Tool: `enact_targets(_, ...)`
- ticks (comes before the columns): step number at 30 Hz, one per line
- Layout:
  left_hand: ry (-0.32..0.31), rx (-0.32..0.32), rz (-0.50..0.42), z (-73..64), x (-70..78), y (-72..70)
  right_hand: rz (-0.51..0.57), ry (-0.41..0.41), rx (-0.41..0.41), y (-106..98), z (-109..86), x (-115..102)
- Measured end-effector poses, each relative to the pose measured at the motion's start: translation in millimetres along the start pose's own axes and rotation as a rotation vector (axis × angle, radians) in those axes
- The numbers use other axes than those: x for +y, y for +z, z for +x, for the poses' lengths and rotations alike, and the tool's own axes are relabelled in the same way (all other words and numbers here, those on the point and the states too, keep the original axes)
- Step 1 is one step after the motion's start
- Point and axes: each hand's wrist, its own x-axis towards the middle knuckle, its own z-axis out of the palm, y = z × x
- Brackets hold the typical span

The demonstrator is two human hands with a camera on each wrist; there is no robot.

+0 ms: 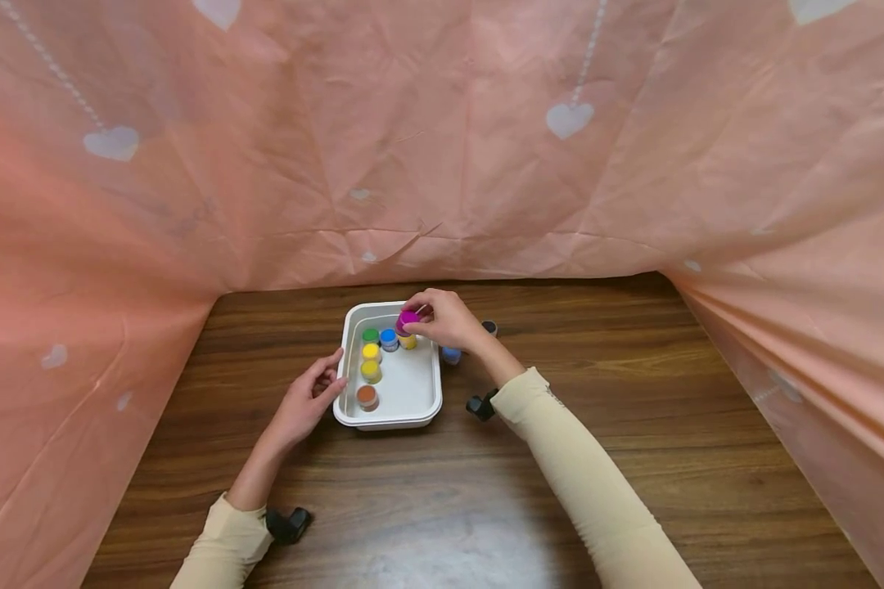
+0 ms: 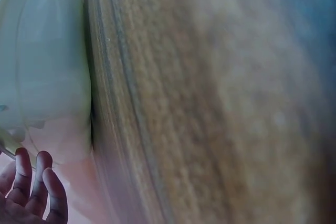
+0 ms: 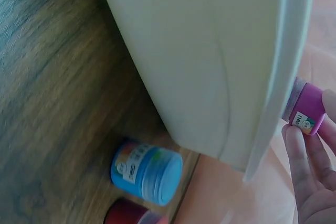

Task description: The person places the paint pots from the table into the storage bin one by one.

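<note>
My right hand (image 1: pixel 445 319) pinches a magenta paint jar (image 1: pixel 408 321) between thumb and fingers, over the far right part of a white plastic tray (image 1: pixel 412 422). In the right wrist view the magenta jar (image 3: pixel 307 107) shows a small label, tilted beside the tray's rim. My left hand (image 1: pixel 311 398) is at the tray's left side, thumb and forefinger tips right at the rim, fingers loosely bent. Inside the tray stand a green jar (image 1: pixel 371 336), a blue jar (image 1: pixel 389 340), a brown jar (image 1: pixel 367 398) and several yellow jars (image 1: pixel 371 371), one partly hidden behind the magenta one.
Right of the tray, a blue jar (image 1: pixel 452 355) and a dark-topped jar (image 1: pixel 490 328) stand on the wooden table (image 1: pixel 633 425). The right wrist view shows a dark red jar (image 3: pixel 128 212) beside the blue one. Pink cloth (image 1: pixel 442 147) with hearts encloses the table's back and sides.
</note>
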Motion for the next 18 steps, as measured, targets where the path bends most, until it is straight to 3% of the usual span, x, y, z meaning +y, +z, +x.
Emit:
enact_targets(11, -0.01, -0.01, 0.016, 1.5, 3.5, 0.2, -0.028, 0.003, -0.04, 18, 11.7, -1)
enact_targets(18, -0.006, -0.027, -0.001, -6.6, 35.6, -5.5, -0.047, 0.001, -0.054, 29, 17.7, -6)
